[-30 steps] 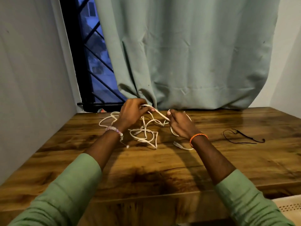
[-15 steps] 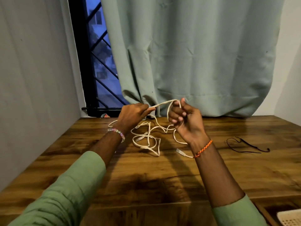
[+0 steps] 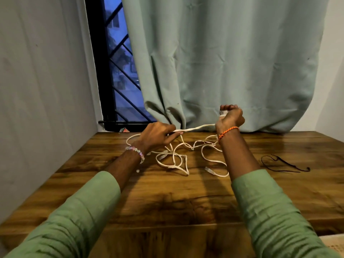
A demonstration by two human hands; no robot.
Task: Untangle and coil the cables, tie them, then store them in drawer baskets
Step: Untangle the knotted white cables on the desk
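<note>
Two hands work one tangled, flat white cable (image 3: 178, 159) above a dark-grained wooden bench (image 3: 167, 200). The left hand (image 3: 155, 135) hovers low over the far part of the bench, its fingers (image 3: 174, 135) curled and pinching a stretch of the cable between thumb and forefinger. From that pinch the cable runs taut, up and to the right, to the right hand (image 3: 229, 119), which is raised higher, in front of the hem of a pale green curtain (image 3: 223, 62). The right hand's fingers are curled into a fist round the cable, with white turns showing at the top of the fist; how many turns lie there cannot be told. The rest of the cable lies on the bench between and just below the two wrists, in loose crossing loops, with a white plug end (image 3: 207, 168) resting on the wood near the right forearm. A beaded bracelet (image 3: 136, 150) circles the left wrist and an orange braided band (image 3: 228, 131) the right; both arms wear green sleeves (image 3: 270, 211). Well to the right, apart from the white tangle, a thin black cord (image 3: 283, 164) lies on the bench. Behind the left hand, a dark barred window (image 3: 115, 71) shows beside the curtain.
</note>
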